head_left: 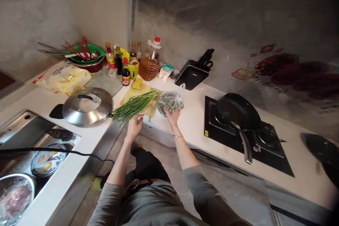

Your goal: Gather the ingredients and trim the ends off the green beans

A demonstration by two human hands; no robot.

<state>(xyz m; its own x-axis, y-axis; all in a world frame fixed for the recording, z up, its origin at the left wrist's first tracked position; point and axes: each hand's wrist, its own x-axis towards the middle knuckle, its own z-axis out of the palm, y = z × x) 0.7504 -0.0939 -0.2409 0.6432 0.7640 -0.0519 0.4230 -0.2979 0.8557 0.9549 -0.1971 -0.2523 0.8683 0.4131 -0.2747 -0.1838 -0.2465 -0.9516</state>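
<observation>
My right hand (172, 114) is at a clear plastic bag of greens (169, 100), its thumb and fingers spread around the near side of the bag. The bag rests on the white counter with its knotted top upward. My left hand (135, 125) is at the counter's front edge, just below a bunch of long thin green stalks (136, 106). Its fingers are loosely curled and apart from the thumb, with nothing visible between them. The stalks lie on a yellowish sheet (151, 110), and their near ends reach over the counter's edge.
Left stand a steel lid (87, 107) and a sink (16, 134) holding a plate and a bowl. Sauce bottles (125, 72), an oil jug (149, 67) and a black board stand (192, 75) line the back. Right, a wok (238, 111) sits on the stove (275, 159).
</observation>
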